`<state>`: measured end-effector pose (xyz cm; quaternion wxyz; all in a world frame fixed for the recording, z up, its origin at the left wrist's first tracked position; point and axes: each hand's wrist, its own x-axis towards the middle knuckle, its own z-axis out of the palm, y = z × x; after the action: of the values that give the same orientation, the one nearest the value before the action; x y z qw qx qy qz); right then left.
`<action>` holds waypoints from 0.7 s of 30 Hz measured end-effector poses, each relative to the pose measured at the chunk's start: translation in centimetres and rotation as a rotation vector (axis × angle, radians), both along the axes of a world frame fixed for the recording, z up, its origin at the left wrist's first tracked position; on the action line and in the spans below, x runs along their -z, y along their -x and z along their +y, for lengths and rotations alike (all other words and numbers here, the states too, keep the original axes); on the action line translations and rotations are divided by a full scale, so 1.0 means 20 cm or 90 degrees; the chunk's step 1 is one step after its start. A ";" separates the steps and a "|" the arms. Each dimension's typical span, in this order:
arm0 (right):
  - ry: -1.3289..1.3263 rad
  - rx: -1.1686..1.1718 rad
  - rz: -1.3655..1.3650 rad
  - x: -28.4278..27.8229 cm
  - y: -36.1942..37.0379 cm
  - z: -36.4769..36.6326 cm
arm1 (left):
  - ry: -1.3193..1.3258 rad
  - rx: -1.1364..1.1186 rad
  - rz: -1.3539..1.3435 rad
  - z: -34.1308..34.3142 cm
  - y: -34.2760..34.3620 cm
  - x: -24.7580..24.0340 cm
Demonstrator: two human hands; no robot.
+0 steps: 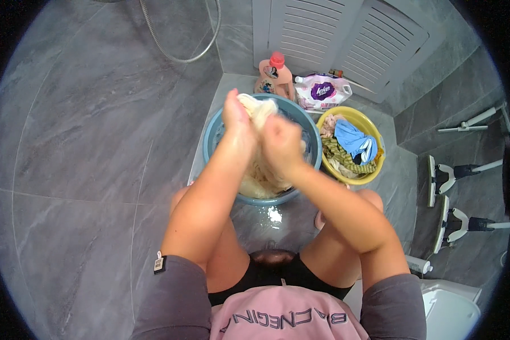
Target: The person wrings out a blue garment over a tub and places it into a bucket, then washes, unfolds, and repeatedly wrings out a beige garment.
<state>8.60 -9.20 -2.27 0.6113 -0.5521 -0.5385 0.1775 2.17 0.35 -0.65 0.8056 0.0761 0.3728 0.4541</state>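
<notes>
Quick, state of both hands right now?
Left hand: against the cream cloth; grip cannot be told.
Right hand: closed on the same cloth, motion-blurred.

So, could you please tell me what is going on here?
A person holds a cream cloth in both hands over a blue basin, with more pale fabric lying lower inside it. The right hand is blurred, while the left hand shows more clearly. To the right, a yellow basin holds other fabrics, including a blue piece and a striped one. Behind the basins stands a pink bottle with a red cap.
</notes>
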 end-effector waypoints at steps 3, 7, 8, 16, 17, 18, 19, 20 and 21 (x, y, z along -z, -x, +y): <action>-0.073 0.083 -0.031 0.06 0.08 0.00 | -0.037 -0.025 0.007 0.02 0.00 0.06; 0.054 0.169 0.307 0.11 -0.18 0.22 | 0.015 0.012 -0.192 -0.18 -0.12 -0.06; 0.069 0.144 0.339 0.16 -0.20 0.21 | 0.010 -0.011 -0.189 -0.17 -0.13 -0.05; 0.125 0.050 0.179 0.12 0.06 0.02 | -0.017 -0.122 -0.106 -0.11 0.00 -0.15; 0.072 0.014 0.243 0.15 0.05 0.04 | -0.017 -0.122 -0.106 -0.09 0.00 -0.14; 0.019 -0.026 0.309 0.15 0.06 0.05 | -0.022 -0.136 -0.108 -0.06 0.02 -0.14; 0.020 -0.029 0.311 0.15 0.07 0.02 | -0.027 -0.151 -0.109 -0.03 0.03 -0.13; 0.045 -0.032 0.149 0.15 0.09 -0.04 | -0.044 -0.171 -0.091 0.00 0.05 -0.12; 0.069 -0.033 -0.014 0.12 0.11 -0.09 | -0.043 -0.171 -0.091 0.00 0.06 -0.13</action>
<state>6.47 -10.92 -4.60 0.5693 -0.5725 -0.5490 0.2162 0.94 0.29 2.04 0.7590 0.0200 0.3056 0.5745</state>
